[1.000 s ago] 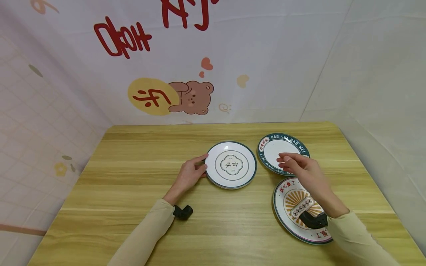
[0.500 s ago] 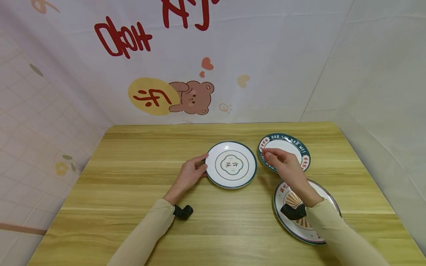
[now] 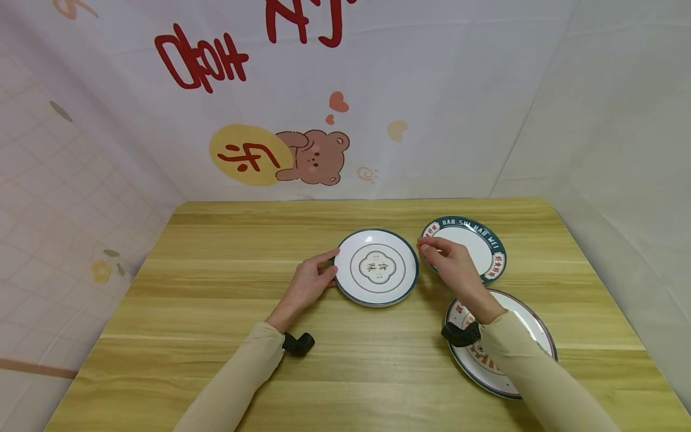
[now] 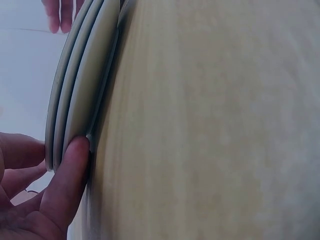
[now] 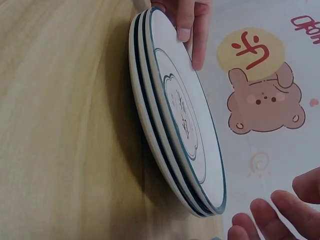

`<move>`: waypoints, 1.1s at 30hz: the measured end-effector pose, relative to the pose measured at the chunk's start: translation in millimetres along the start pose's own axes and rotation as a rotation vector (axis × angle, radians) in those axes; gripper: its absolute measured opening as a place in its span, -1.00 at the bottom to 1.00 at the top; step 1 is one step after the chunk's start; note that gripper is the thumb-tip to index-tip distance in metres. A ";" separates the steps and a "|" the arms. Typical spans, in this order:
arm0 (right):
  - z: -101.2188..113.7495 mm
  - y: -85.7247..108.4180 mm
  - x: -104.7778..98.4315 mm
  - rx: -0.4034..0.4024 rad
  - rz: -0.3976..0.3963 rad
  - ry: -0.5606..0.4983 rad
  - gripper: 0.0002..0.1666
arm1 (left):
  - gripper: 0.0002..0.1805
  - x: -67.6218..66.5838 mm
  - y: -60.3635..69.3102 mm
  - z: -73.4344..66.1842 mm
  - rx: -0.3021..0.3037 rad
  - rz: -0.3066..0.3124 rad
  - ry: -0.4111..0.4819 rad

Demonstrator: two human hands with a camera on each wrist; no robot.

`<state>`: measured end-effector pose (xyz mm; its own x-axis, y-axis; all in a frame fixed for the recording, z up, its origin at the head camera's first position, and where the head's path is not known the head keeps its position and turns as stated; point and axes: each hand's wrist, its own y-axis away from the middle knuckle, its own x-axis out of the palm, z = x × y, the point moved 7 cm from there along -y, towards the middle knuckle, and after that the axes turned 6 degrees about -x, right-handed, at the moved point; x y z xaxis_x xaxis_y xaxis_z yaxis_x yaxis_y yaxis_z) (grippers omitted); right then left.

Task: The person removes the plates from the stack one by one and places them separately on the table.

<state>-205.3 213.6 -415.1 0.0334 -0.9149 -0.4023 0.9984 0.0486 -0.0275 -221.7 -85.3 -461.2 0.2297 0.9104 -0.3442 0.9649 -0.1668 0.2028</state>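
Note:
A stack of three white plates [image 3: 378, 294] with dark green rims lies mid-table, its top plate printed with a flower-shaped emblem. At its left edge, my left hand [image 3: 308, 281] pinches the rims; the left wrist view has the thumb [image 4: 74, 172] low against the stack and the fingers on the other side. My right hand [image 3: 454, 267] hovers just off the stack's right edge, over the green-banded plate [image 3: 471, 249]. Its fingers are loosely bent and hold nothing. The right wrist view shows a gap between its fingertips [image 5: 260, 212] and the plates [image 5: 205, 150].
A larger plate [image 3: 531, 327] with an orange ray pattern lies under the right forearm [image 3: 531, 366]. Wood tabletop [image 3: 216, 252] extends left of the stack and in front of it. A printed white cloth [image 3: 442, 90] hangs behind the table and along both sides.
My right hand has moved left from above the green-banded plate toward the stack's right edge. My left hand and the stack have stayed in place.

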 end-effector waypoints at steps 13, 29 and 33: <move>-7.4 -3.9 14.3 0.020 0.095 0.182 -0.46 | -0.48 0.5 -0.1 -0.8 0.000 -0.001 -0.002; -7.0 -8.4 18.5 0.013 0.115 0.352 -0.50 | -0.50 1.2 -0.2 -1.3 0.023 0.015 0.012; -7.6 -8.5 18.5 0.015 0.117 0.346 -0.53 | -0.50 0.8 0.1 -2.1 0.024 0.014 0.005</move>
<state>-213.5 199.3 -429.3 0.1332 -0.7137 -0.6877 0.9893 0.1372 0.0493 -221.7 -83.8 -459.5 0.2425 0.9100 -0.3364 0.9644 -0.1883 0.1858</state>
